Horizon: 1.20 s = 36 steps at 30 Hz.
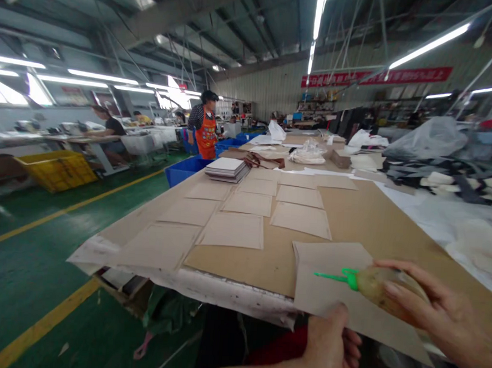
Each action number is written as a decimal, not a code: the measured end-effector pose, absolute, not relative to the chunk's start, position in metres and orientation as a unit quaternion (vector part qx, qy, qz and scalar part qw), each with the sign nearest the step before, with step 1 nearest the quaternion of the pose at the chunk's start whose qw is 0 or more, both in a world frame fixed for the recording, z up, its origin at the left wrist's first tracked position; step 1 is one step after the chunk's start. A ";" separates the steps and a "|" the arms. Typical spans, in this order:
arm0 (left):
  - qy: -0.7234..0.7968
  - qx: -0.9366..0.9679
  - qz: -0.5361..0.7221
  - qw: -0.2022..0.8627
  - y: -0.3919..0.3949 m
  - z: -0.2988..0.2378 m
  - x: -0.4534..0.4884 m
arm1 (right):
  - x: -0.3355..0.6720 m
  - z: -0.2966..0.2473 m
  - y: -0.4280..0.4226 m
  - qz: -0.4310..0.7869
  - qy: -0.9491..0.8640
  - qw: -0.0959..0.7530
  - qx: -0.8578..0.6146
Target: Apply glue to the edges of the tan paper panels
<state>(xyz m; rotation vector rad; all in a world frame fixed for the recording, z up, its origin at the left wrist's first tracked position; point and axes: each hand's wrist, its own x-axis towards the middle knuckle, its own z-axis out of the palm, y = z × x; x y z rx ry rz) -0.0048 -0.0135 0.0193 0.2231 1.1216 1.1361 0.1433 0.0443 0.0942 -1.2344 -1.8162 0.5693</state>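
Note:
My right hand is wrapped around a soft glue bottle with yellowish contents. Its green nozzle points left, over a beige sheet. The near edge of that sheet is pinched in my left hand, thumb on top and fingers curled below. The sheet reaches past the table's front edge. Several similar beige panels lie in rows on the brown table top, to the left of my hands. Whether glue is coming out at the tip is too small to make out.
A stack of panels stands at the table's far left, near a blue bin. A person in an orange apron stands beyond it. Plastic bags and dark scraps are heaped at right. A yellow crate sits on the floor.

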 end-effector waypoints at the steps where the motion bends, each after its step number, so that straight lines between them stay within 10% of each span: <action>1: 0.504 0.102 0.510 0.689 -0.015 0.022 -0.006 | 0.139 0.098 0.045 0.227 -0.746 0.400 -0.481; 36: 0.532 0.105 0.495 0.679 -0.012 0.023 -0.004 | 0.070 0.151 0.051 0.197 -0.943 0.162 -0.216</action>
